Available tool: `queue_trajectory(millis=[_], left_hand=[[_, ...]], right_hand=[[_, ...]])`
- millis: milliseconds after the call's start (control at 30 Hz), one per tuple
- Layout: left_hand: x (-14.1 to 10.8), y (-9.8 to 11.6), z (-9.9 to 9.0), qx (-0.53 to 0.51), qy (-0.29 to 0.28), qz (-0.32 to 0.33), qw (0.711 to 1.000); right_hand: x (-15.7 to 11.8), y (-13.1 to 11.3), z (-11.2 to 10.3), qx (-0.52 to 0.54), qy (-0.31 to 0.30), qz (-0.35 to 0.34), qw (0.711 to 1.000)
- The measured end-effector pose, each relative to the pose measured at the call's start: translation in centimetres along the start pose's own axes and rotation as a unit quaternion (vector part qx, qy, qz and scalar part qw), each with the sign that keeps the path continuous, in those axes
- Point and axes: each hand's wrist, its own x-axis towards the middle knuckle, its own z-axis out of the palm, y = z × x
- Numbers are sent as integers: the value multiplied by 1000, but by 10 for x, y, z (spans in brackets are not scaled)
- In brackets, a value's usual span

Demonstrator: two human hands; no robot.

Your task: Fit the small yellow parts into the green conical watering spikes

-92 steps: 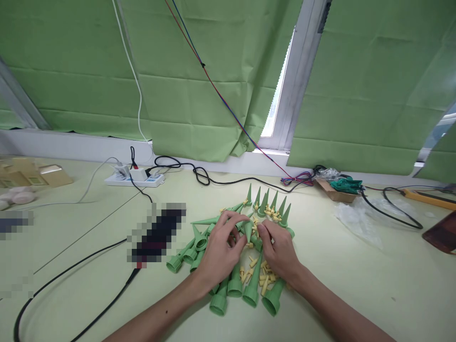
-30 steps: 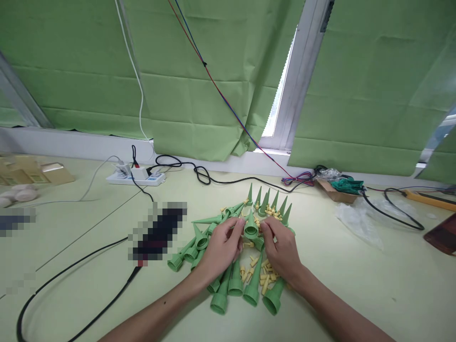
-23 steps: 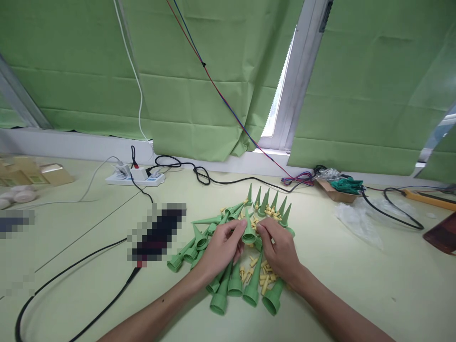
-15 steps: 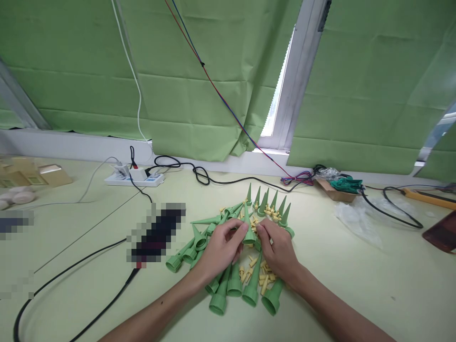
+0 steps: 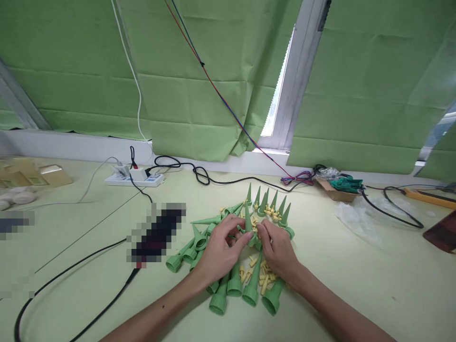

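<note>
My left hand holds a green cone by its lower part, between thumb and fingers, with the tip pointing up. Close to the cone's right side, my right hand is pinched; whatever its fingertips hold is too small to make out. Green cones with open round bases lie around and below both hands. Small yellow pieces are scattered between the hands and among the cones. Behind my right hand, several green cones stand upright beside more yellow pieces.
A power strip with black cables lies at the back left. Nearer is a pixelated dark object. At the right are a small cardboard box, clear plastic bags and a dark red object.
My left thumb has moved down and right across the held cone's base, and the fingers have shifted behind it. My right hand has barely moved.
</note>
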Motion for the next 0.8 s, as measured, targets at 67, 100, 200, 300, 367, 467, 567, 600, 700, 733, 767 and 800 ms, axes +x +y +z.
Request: queue_trajectory(millis=[67, 100, 200, 300, 367, 467, 567, 600, 700, 733, 767, 800], left_hand=[[0, 0, 0, 9, 3, 6, 1000], [-1, -1, 0, 12, 4, 7, 1000], [-1, -4, 1, 19, 9, 8, 1000], [-1, -6, 1, 29, 20, 9, 999], [0, -7, 1, 33, 30, 10, 999], [1, -8, 1, 30, 39, 9, 999], [2, -8, 1, 30, 47, 8, 998], [1, -8, 1, 31, 53, 7, 998], [1, -7, 2, 20, 72, -12, 997], [1, -7, 2, 6, 74, -25, 997], [1, -6, 2, -7, 74, -35, 997], [1, -6, 2, -20, 70, -44, 996]], right_hand=[[0, 1, 1, 3, -4, 7, 1000], [0, 1, 1, 4, -7, 11, 1000], [-1, 2, 2, 8, -16, 27, 999], [-2, 1, 2, 15, -27, 38, 999], [-3, 0, 1, 26, -40, 41, 998], [-3, -1, 0, 41, -56, 35, 997], [-3, 0, 1, 36, -50, 17, 998], [-3, 0, 2, 32, -42, 13, 999], [-2, 2, 2, 22, -11, 10, 1000], [-2, 2, 1, 21, -1, 9, 1000], [-1, 1, 0, 20, 14, 10, 1000], [0, 1, 0, 19, 24, 9, 999]])
